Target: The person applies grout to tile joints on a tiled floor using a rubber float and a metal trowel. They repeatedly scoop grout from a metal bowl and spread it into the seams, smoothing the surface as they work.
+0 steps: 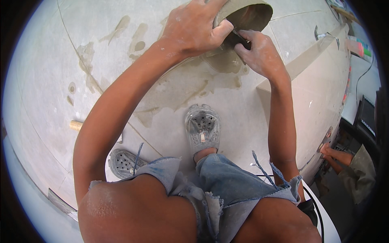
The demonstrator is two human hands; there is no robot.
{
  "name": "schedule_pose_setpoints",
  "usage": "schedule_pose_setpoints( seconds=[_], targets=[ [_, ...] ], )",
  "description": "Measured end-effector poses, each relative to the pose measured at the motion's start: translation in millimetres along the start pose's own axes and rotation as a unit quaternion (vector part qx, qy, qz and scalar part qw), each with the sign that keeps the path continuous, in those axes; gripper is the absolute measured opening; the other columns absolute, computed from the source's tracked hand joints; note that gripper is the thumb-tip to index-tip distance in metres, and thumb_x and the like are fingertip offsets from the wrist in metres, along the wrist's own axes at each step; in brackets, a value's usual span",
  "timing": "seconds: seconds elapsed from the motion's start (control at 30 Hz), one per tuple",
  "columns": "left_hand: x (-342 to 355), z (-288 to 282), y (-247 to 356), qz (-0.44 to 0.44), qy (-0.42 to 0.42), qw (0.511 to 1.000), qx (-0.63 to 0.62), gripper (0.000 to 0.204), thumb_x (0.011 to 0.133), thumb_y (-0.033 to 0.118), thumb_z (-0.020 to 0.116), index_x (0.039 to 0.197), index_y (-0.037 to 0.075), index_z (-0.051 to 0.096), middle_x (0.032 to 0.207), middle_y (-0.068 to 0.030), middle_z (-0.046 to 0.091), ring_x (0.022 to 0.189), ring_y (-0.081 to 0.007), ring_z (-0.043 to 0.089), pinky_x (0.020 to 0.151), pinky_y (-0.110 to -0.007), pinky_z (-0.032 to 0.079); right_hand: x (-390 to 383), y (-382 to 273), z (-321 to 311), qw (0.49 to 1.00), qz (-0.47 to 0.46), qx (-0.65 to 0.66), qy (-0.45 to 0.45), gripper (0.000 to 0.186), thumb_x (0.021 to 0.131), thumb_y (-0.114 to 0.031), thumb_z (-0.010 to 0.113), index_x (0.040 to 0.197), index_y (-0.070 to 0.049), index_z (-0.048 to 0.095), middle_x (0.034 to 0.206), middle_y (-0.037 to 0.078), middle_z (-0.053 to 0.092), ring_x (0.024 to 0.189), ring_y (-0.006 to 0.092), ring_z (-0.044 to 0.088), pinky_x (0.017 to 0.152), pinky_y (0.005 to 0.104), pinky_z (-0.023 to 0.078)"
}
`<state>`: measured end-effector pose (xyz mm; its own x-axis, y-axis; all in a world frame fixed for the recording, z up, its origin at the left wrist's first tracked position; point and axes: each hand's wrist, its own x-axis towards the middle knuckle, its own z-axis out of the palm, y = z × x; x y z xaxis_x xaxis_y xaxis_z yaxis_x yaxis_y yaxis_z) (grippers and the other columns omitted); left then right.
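A person crouched over a pale tiled floor (48, 73), seen from their own head looking down. Nearest the camera, at six o'clock, were bare knees and frayed blue denim shorts (227, 190). Just beyond them, near the centre, a foot in a grey perforated clog (202, 128) dusted with cement stood flat on the tile, and a second clog (123, 163) showed at about seven o'clock, partly hidden by the left forearm. Both forearms rose from the lower edge toward twelve o'clock. There the left hand (191, 27) was clamped over the rim of a cement-coated bucket (247, 16), thumb on the near side of the rim and fingers wrapped over the top, tilting its mouth toward the person. Just beside it, at one o'clock, the right hand (260, 52) had its fingers pinched together on a small dark tool (238, 37), too hidden to name, whose tip reached the bucket's mouth. Under both hands lay a grey patch of wet cement (194, 81), with thinner smears trailing toward eleven o'clock. At nine o'clock a short wooden handle end (75, 125) lay on the tile. At four o'clock, well apart, another person's hand (327, 150) and olive sleeve (360, 172) showed below a raised tiled step (320, 89).
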<state>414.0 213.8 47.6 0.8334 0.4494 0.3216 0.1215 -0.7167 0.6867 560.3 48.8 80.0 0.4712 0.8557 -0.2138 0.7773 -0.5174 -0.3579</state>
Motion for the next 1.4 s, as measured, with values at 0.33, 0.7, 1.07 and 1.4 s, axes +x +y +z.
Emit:
schedule_pose_setpoints(
  seconds=[0.33,0.7,1.07,1.4],
  targets=[
    [-3,0,-3,0.018,0.017,1.000,-0.014,0.084,0.085,0.034,0.058,0.162,0.003,0.041,0.116,-0.0288,0.059,0.095,-0.0463,0.068,0.086,-0.054,0.059,-2,-2,0,1.000,-0.016,-0.006,0.021,0.048,0.091,-0.017,0.069,0.133,0.007,0.070,0.120,0.028,0.075,0.108,0.0414,0.073,0.098,0.0431,0.056],
    [-9,5,-14,0.035,0.041,0.998,-0.035,0.086,0.087,0.045,0.057,0.160,0.002,0.042,0.121,-0.0297,0.060,0.099,-0.0464,0.068,0.086,-0.052,0.060,-7,-10,4,0.999,-0.029,-0.012,0.042,0.046,0.091,-0.017,0.069,0.130,0.008,0.070,0.117,0.026,0.074,0.103,0.0425,0.073,0.095,0.0440,0.056],
    [-11,5,-13,0.085,0.045,0.995,-0.006,0.092,0.090,0.052,0.056,0.164,0.001,0.036,0.119,-0.0283,0.060,0.094,-0.0439,0.068,0.082,-0.052,0.060,-13,-12,3,0.999,-0.018,0.034,0.037,0.043,0.092,-0.018,0.070,0.129,0.006,0.071,0.116,0.027,0.074,0.107,0.0445,0.070,0.097,0.0466,0.056],
    [-11,18,-20,0.121,0.087,0.988,-0.027,0.088,0.097,0.057,0.051,0.161,-0.001,0.039,0.125,-0.0307,0.061,0.101,-0.0463,0.069,0.087,-0.053,0.058,-12,7,-1,0.995,0.011,0.069,0.068,0.042,0.091,-0.018,0.068,0.127,0.003,0.074,0.120,0.027,0.074,0.107,0.0433,0.071,0.096,0.0459,0.055]
  ],
)
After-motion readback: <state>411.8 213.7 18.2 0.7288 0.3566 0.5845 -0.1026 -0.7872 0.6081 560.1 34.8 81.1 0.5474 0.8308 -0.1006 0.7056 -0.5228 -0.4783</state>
